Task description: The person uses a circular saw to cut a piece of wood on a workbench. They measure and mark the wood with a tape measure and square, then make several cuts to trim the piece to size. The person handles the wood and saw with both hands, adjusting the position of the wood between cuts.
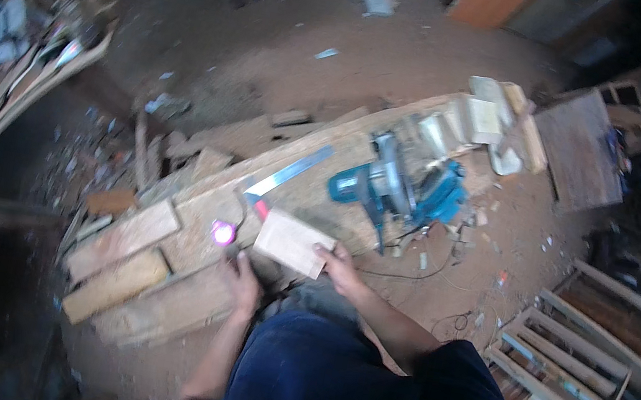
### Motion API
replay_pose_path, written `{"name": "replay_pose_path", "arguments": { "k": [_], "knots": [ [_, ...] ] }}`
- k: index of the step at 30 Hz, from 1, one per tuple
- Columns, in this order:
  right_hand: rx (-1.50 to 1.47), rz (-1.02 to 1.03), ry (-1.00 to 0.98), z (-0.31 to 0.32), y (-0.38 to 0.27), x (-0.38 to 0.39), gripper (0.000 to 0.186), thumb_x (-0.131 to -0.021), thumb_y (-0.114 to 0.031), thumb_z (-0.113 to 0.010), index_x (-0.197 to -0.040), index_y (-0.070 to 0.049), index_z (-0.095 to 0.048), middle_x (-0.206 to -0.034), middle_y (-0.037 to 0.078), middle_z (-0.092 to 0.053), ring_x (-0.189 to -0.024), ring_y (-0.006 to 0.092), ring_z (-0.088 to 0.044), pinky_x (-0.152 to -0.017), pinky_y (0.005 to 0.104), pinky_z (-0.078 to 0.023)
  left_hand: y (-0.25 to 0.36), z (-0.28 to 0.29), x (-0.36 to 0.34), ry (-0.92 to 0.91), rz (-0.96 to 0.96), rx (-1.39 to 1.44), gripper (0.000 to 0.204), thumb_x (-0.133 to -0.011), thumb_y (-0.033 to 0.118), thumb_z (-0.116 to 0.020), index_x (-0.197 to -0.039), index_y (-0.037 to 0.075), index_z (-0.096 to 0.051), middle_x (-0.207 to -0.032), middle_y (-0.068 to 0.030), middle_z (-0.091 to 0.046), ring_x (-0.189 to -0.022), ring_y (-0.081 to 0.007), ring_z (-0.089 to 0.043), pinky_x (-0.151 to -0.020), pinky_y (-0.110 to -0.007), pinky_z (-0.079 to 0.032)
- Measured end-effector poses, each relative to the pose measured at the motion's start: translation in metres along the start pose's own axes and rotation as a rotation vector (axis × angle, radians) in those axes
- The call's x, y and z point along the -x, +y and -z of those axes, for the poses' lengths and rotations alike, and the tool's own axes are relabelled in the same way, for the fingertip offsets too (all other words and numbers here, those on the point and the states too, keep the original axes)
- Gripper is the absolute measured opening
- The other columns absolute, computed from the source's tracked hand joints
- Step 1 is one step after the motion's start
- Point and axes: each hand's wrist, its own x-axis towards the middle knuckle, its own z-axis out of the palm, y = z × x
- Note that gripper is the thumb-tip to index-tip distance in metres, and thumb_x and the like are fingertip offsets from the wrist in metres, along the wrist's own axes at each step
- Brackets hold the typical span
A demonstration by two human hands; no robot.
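Note:
My right hand (335, 266) grips a pale rectangular wooden piece (289, 237) by its right end, over the plywood workbench (199, 214). My left hand (242, 278) is open just below a bright pink round object (223, 232), its detail washed out. A steel square (291, 170) with a red handle lies behind the held piece. To its right, a blue circular saw (374, 184) rests on the bench. Several loose boards (123, 239) lie at the bench's left end.
Wood blocks (482, 121) are piled at the bench's right end. A large panel (580, 146) stands beyond it, and wooden frames (566, 351) lie lower right. A cluttered stand (48, 53) is upper left. Scraps and a cord (409, 276) lie on the dirt floor (237, 42).

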Motion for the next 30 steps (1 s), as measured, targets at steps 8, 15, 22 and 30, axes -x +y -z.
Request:
{"name": "replay_pose_path", "arguments": {
  "k": [8, 15, 22, 30],
  "knots": [
    [0.063, -0.043, -0.070, -0.045, -0.033, 0.059, 0.043, -0.093, -0.017, -0.076, -0.126, -0.001, -0.052, -0.120, 0.012, -0.065, -0.110, 0.0220, -0.065, -0.096, 0.0393, -0.052, 0.077, -0.042, 0.007, -0.226, 0.404, 0.572, 0.048, -0.112, 0.038, -0.035, -0.141, 0.003, -0.046, -0.124, -0.0148, -0.063, -0.106, -0.0253, -0.065, -0.095, -0.042, -0.054],
    [0.821, 0.540, -0.427, -0.057, -0.088, 0.101, 0.062, -0.078, -0.030, -0.090, -0.120, -0.003, -0.053, -0.115, 0.015, -0.064, -0.107, 0.0285, -0.065, -0.089, 0.0398, -0.053, 0.100, -0.057, 0.021, -0.269, 0.598, 0.710, 0.060, -0.110, 0.056, -0.025, -0.120, 0.007, -0.059, -0.087, -0.0091, -0.064, -0.072, -0.0214, -0.064, -0.064, -0.040, -0.058],
    [0.827, 0.722, -0.608, -0.038, -0.115, 0.110, 0.068, -0.073, -0.036, -0.092, -0.118, -0.003, -0.054, -0.109, 0.015, -0.062, -0.103, 0.0332, -0.065, -0.088, 0.0417, -0.052, 0.097, -0.062, 0.040, -0.243, 0.482, 0.710, 0.066, -0.105, 0.066, -0.031, -0.107, 0.010, -0.065, -0.076, -0.0061, -0.061, -0.064, -0.0195, -0.062, -0.059, -0.037, -0.056],
    [0.310, -0.098, -0.332, 0.022, -0.074, 0.063, 0.052, -0.095, -0.018, -0.074, -0.136, -0.002, -0.047, -0.127, 0.011, -0.062, -0.116, 0.0211, -0.062, -0.096, 0.0392, -0.054, 0.030, -0.084, 0.087, 0.202, 0.349, 0.585, 0.052, -0.109, 0.049, -0.042, -0.124, 0.003, -0.062, -0.106, -0.0074, -0.068, -0.103, -0.0171, -0.062, -0.093, -0.036, -0.051]
  ]
}}
